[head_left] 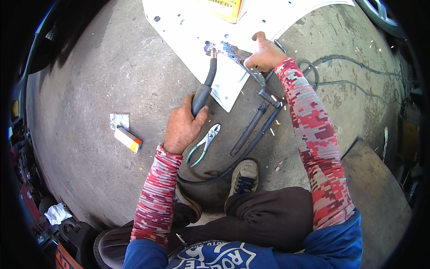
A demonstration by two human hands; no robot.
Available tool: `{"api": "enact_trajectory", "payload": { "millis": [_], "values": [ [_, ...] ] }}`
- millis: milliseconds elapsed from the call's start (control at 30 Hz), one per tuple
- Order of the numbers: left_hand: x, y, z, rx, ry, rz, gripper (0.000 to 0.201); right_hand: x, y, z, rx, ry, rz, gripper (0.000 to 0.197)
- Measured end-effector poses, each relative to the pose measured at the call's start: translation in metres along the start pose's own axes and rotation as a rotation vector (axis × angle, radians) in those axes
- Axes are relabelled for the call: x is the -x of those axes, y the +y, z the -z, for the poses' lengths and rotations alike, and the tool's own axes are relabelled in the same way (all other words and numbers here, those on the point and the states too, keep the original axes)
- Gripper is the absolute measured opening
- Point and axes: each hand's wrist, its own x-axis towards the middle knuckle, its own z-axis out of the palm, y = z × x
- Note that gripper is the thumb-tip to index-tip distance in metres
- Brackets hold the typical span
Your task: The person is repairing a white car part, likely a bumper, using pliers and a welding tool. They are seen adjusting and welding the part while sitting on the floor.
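In my left hand (183, 125), fingers wrapped round its black handle, is a welding torch (211, 71). The torch's tip points at a scorched spot on a white metal panel (197, 56), where a bright glow shows. My right hand (266, 54) grips a dark metal strip (242, 54) by its near end; its other end lies at the glow. Under that hand a narrow metal tool (256, 77) shows in part. Slip-joint pliers (205, 144) with green handles lie on the floor beside my left hand. A hammer (251, 127) rests below the panel.
A black cable (242, 158) curves past my shoes. A yellow and red can (228, 10) stands on the panel. A small box (128, 138) lies to the left, a wheel (383, 15) stands far right, and thin cables (354, 62) trail right. Sparks are scattered about.
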Motion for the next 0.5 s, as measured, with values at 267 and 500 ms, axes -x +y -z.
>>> {"api": "enact_trajectory", "payload": {
  "millis": [267,500],
  "values": [
    [-0.001,-0.001,0.001,-0.009,-0.009,0.015,0.059,0.013,-0.015,0.011,-0.023,-0.039,-0.058,0.090],
    [0.002,-0.002,0.003,0.010,0.006,-0.001,0.058,0.014,-0.015,0.012,-0.063,-0.022,-0.038,0.087]
  ]
}}
